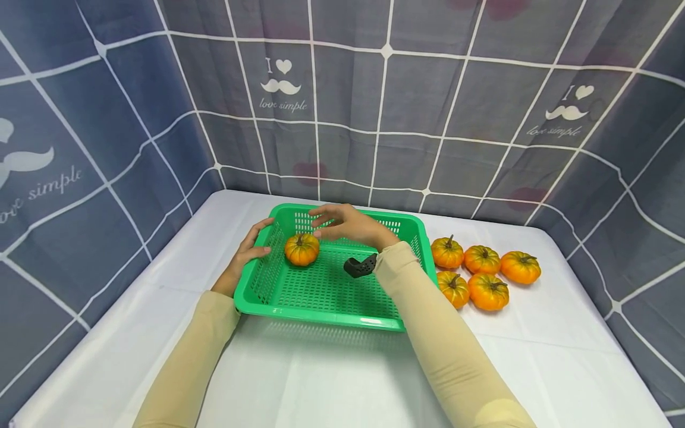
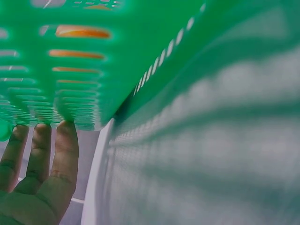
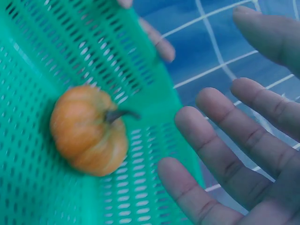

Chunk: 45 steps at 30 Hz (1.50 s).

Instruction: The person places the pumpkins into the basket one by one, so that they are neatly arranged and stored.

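A green plastic basket [image 1: 332, 318] with slotted walls stands in front of me, and one small orange pumpkin [image 1: 302, 249] lies inside near its left end. My left hand [image 1: 247, 254] holds the basket's left side, thumb over the rim and fingers against the outer wall. In the left wrist view, three fingertips [image 2: 65, 136] press the slotted plastic from outside. Over the basket, just right of the pumpkin, hovers my right hand [image 1: 348, 224] with spread fingers and nothing in its grasp. The right wrist view shows the pumpkin [image 3: 89, 131] apart from those fingers, its dark stem sticking out.
Several more small pumpkins [image 1: 483, 260] sit in two rows just right of the basket on the white-covered table [image 1: 562, 351]. A grey checked curtain [image 1: 348, 142] encloses the back and sides. A black wrist piece [image 1: 360, 266] juts from my right sleeve.
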Motion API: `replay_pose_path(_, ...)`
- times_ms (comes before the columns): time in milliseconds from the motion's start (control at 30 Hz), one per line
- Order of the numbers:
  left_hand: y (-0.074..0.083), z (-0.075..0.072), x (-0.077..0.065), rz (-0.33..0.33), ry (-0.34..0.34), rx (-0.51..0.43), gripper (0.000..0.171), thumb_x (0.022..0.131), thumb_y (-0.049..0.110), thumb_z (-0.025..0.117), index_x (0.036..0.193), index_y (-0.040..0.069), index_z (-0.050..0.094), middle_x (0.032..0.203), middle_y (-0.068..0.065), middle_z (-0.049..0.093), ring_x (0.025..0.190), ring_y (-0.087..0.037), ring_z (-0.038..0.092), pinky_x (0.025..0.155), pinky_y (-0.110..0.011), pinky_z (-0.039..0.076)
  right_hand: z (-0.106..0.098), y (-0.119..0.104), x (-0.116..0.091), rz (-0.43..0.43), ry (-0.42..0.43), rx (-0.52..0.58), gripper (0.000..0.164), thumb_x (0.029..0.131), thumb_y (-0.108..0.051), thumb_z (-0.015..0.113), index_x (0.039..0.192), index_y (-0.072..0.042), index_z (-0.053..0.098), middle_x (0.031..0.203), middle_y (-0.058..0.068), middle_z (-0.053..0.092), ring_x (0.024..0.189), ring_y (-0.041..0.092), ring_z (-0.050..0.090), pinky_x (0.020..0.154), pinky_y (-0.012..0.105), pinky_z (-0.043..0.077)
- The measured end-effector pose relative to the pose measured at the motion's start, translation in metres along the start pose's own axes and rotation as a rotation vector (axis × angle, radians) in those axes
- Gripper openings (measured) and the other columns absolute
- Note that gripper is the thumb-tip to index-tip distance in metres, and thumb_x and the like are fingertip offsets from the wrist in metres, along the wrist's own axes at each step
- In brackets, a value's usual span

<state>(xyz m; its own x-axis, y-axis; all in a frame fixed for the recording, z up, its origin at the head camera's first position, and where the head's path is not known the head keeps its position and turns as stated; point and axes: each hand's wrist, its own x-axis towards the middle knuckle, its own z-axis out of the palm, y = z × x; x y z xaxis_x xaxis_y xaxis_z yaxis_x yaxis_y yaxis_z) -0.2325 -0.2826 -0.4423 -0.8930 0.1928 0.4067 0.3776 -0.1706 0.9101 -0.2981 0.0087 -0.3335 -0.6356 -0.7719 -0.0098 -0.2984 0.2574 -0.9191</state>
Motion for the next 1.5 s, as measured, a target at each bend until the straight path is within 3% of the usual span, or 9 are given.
replay_pose_path(100,0.001,0.001,0.0,-0.035,0.004,-0.011,0.067,0.096,-0.002,0.047,0.163,0.0,0.034,0.148,0.001,0.053,0.126,-0.01,0.059,0.1,-0.022,0.052,-0.001,-0.007,-0.004,-0.05,0.017,0.012,0.053,0.104,-0.009,0.072,0.154,-0.003,0.056,0.143,0.019,0.066,0.133,0.034,0.063,0.11,0.045,0.053)
replay_pose_path(333,0.001,0.003,0.003,-0.003,0.019,0.084,0.069,0.094,-0.002,0.045,0.16,-0.014,0.029,0.152,-0.001,0.044,0.131,-0.007,0.053,0.105,-0.02,0.046,-0.004,-0.021,-0.019,-0.117,0.049,0.037,0.052,0.103,-0.01,0.073,0.153,-0.007,0.059,0.143,0.011,0.068,0.129,0.028,0.066,0.111,0.046,0.052)
replay_pose_path(567,0.002,0.006,0.004,-0.075,0.04,0.029,0.072,0.093,-0.002,0.043,0.161,-0.014,0.023,0.156,-0.011,0.039,0.133,-0.011,0.053,0.106,-0.021,0.046,-0.008,-0.027,-0.037,-0.168,0.095,0.061,0.052,0.102,-0.007,0.074,0.152,-0.008,0.061,0.138,0.011,0.07,0.124,0.029,0.069,0.107,0.047,0.055)
replay_pose_path(733,0.0,0.004,0.005,-0.061,0.045,0.025,0.07,0.092,-0.003,0.043,0.16,-0.013,0.026,0.153,-0.005,0.044,0.132,-0.01,0.055,0.105,-0.021,0.048,-0.01,-0.027,-0.044,-0.205,0.103,0.069,0.052,0.102,-0.003,0.072,0.152,-0.003,0.059,0.138,0.015,0.069,0.121,0.031,0.07,0.105,0.046,0.056)
replay_pose_path(1000,-0.003,0.003,0.003,-0.06,0.029,-0.008,0.069,0.095,-0.003,0.043,0.162,-0.009,0.026,0.153,-0.005,0.046,0.131,-0.011,0.057,0.102,-0.023,0.052,-0.01,-0.027,-0.059,-0.233,0.137,0.06,0.05,0.101,-0.002,0.072,0.149,-0.001,0.06,0.136,0.016,0.07,0.123,0.036,0.069,0.103,0.046,0.058)
replay_pose_path(1100,-0.002,0.004,0.002,-0.064,0.027,-0.037,0.067,0.096,-0.003,0.043,0.162,-0.003,0.03,0.153,-0.006,0.046,0.132,-0.013,0.057,0.103,-0.024,0.052,-0.01,-0.027,-0.067,-0.243,0.162,0.072,0.048,0.101,-0.002,0.072,0.148,-0.001,0.061,0.135,0.016,0.071,0.122,0.038,0.069,0.101,0.044,0.059)
replay_pose_path(1267,-0.003,0.004,0.001,-0.062,0.014,-0.076,0.065,0.096,-0.003,0.044,0.16,0.006,0.036,0.152,-0.004,0.048,0.131,-0.013,0.057,0.103,-0.026,0.053,-0.011,-0.026,-0.082,-0.264,0.206,0.107,0.048,0.1,0.002,0.072,0.146,0.002,0.062,0.134,0.016,0.071,0.117,0.03,0.071,0.099,0.042,0.06)
replay_pose_path(1500,-0.003,0.002,0.0,-0.036,-0.001,-0.096,0.064,0.097,-0.006,0.041,0.158,0.011,0.04,0.151,-0.003,0.051,0.131,-0.014,0.058,0.103,-0.026,0.054,-0.015,-0.023,-0.099,-0.303,0.276,0.105,0.047,0.098,0.004,0.072,0.144,0.007,0.062,0.129,0.011,0.073,0.113,0.024,0.073,0.097,0.037,0.061)
